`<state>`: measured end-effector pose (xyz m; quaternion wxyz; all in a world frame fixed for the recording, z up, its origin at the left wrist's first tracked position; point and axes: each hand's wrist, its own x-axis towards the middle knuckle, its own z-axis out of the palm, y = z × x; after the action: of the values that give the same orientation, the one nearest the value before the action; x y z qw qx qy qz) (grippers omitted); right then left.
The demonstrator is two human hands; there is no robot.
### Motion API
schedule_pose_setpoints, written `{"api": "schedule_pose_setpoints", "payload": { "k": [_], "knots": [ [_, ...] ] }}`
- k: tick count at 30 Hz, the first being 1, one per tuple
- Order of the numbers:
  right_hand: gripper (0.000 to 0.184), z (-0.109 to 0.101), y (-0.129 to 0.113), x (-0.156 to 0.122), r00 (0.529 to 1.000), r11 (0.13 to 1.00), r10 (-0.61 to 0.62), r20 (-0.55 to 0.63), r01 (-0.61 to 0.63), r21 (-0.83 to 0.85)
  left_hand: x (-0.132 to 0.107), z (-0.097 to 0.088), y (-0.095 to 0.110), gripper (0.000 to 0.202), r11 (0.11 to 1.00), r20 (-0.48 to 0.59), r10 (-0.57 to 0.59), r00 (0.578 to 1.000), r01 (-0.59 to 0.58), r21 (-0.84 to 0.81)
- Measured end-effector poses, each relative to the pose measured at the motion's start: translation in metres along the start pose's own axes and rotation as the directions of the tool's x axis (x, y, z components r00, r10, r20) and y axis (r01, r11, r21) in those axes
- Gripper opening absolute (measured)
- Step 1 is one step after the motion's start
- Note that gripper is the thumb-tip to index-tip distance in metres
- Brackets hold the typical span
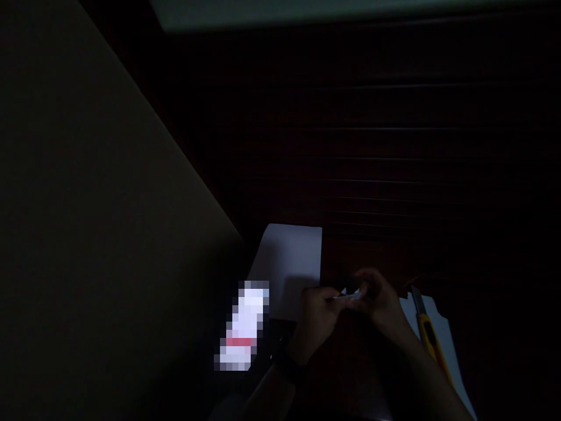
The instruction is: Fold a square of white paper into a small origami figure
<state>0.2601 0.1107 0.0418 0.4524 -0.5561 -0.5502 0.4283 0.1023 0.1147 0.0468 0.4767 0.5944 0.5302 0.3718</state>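
Between my two hands is a small piece of white paper (348, 296), creased or folded, with a pointed bit sticking up. My left hand (319, 313), with a dark band at the wrist, pinches its left end. Fingers of my right hand (379, 298) close on the other end. A white sheet of paper (291, 251) lies just behind my left hand. Right of my right forearm, a yellow utility knife (429, 336) with its blade out rests on another white paper (453, 345) with an uneven top edge. Dim light hides the finer details of the fingers.
A lit phone screen (241, 327), blurred out, glows left of my left hand. A pale wall or panel (109, 204) runs along the left side. Dark ridged wood (372, 128) rises behind the work surface, with a pale strip (350, 13) above it.
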Motion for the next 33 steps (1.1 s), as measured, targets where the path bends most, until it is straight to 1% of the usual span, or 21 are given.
{"api": "schedule_pose_setpoints", "payload": {
  "k": [2, 4, 6, 8, 13, 18, 21, 23, 25, 28, 29, 31, 33],
  "knots": [
    [0.044, -0.003, -0.001, 0.000, 1.000, 1.000, 0.006, 0.028, -0.006, 0.011, 0.001, -0.001, -0.001, 0.028, 0.999, 0.033, -0.031, 0.999, 0.033, -0.033],
    [0.045, -0.007, -0.002, 0.002, 0.998, 1.000, 0.010, 0.060, -0.012, 0.021, 0.003, -0.002, -0.001, 0.026, 0.993, 0.085, -0.050, 0.995, 0.059, -0.101],
    [0.049, -0.011, -0.003, 0.003, 0.996, 0.999, 0.026, 0.090, -0.028, 0.024, 0.004, -0.004, 0.001, 0.025, 0.983, 0.130, -0.048, 0.990, 0.071, -0.171],
    [0.054, -0.014, -0.003, 0.003, 0.993, 0.999, 0.047, 0.110, -0.049, 0.015, 0.004, -0.004, 0.003, 0.026, 0.974, 0.151, -0.042, 0.988, 0.073, -0.212],
    [0.061, -0.018, 0.001, 0.004, 0.983, 0.997, 0.065, 0.170, -0.071, 0.033, 0.004, -0.005, 0.005, 0.021, 0.984, 0.082, -0.066, 0.994, 0.078, -0.159],
    [0.062, -0.018, 0.001, 0.003, 0.975, 0.991, 0.084, 0.204, -0.103, 0.087, 0.003, -0.006, 0.009, 0.024, 0.959, 0.100, -0.108, 0.989, 0.130, -0.253],
    [0.062, -0.018, -0.002, 0.002, 0.971, 0.981, 0.093, 0.222, -0.127, 0.145, 0.004, -0.007, 0.009, 0.028, 0.945, 0.089, -0.113, 0.990, 0.135, -0.299],
    [0.061, -0.018, -0.003, 0.003, 0.972, 0.972, 0.112, 0.206, -0.150, 0.179, 0.006, -0.007, 0.008, 0.034, 0.934, 0.080, -0.104, 0.991, 0.125, -0.334],
    [0.059, -0.018, -0.001, 0.004, 0.975, 0.963, 0.148, 0.167, -0.180, 0.199, 0.008, -0.007, 0.007, 0.045, 0.918, 0.075, -0.082, 0.994, 0.104, -0.382],
    [0.056, -0.013, 0.006, 0.005, 0.973, 0.936, 0.215, 0.085, -0.230, 0.266, 0.009, -0.007, 0.009, 0.058, 0.882, 0.111, -0.065, 0.992, 0.109, -0.458],
    [0.055, -0.010, 0.009, 0.006, 0.969, 0.920, 0.239, 0.062, -0.247, 0.305, 0.009, -0.007, 0.010, 0.057, 0.871, 0.131, -0.070, 0.989, 0.124, -0.476],
    [0.055, -0.003, 0.013, 0.005, 0.963, 0.887, 0.270, 0.026, -0.259, 0.382, 0.009, -0.006, 0.010, 0.043, 0.860, 0.156, -0.095, 0.983, 0.161, -0.485],
    [0.055, 0.004, 0.014, 0.004, 0.961, 0.863, 0.273, 0.032, -0.259, 0.433, 0.008, -0.006, 0.007, 0.027, 0.866, 0.129, -0.121, 0.984, 0.168, -0.471]
  ]
}}
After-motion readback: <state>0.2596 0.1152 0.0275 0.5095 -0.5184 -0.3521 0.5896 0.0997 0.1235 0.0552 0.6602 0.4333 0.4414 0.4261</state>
